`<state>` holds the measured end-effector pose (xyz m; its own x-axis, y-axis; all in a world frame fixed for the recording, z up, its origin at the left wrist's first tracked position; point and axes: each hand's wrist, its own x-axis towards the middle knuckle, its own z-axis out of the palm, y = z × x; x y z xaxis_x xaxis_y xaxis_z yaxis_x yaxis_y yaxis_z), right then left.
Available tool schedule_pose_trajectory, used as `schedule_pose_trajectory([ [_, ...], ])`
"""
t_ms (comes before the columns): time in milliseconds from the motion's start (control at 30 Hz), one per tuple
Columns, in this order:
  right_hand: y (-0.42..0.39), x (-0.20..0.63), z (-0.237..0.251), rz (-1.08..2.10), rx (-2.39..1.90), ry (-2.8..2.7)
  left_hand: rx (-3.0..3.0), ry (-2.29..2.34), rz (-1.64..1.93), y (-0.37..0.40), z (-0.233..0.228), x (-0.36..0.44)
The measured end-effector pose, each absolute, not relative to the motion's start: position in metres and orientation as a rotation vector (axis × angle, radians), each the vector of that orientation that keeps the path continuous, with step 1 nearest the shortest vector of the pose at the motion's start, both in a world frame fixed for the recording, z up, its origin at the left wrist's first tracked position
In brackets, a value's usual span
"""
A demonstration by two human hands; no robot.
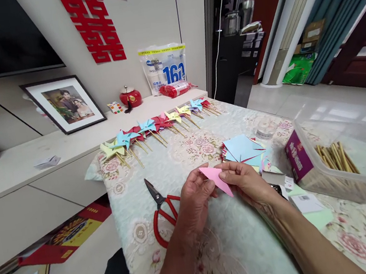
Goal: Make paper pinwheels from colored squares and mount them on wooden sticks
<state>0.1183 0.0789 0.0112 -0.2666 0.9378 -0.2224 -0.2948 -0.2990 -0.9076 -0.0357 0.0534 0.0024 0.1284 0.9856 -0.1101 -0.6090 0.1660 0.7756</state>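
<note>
Pink paper piece [216,178], folded to a triangle, sits between both hands, above the flowered tablecloth [173,165]. Left hand [196,194] is closed on its near-left edge, thumb on top. Right hand [243,180] pinches the right side, fingertips meeting the paper. Long axis runs from upper left beside the left thumb down to a point below the right fingers. Both hands touch it equally. Red scissors [161,212] lie just left of the left hand; paper stack [244,151] just beyond the right.
</note>
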Motion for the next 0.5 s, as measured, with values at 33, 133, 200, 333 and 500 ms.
schedule_pose_trajectory([
  [33,0.0785,0.1183,0.0117,1.742,-0.999,-0.966,0.647,0.708,1.289,0.0534,0.0025,-0.036],
  [133,0.0781,0.1183,0.0123,1.792,-0.961,-0.96,0.648,0.679,1.283,0.0531,0.0025,-0.0364],
  [200,0.078,0.1183,0.0127,1.813,-0.94,-0.959,0.649,0.675,1.271,0.0527,0.0026,-0.0364],
  [333,0.0765,0.1174,0.0145,1.853,-0.895,-0.986,0.661,0.684,1.264,0.0523,0.003,-0.0359],
  [500,0.0761,0.1155,0.0154,1.839,-0.878,-1.043,0.681,0.711,1.258,0.0531,0.0029,-0.0359],
])
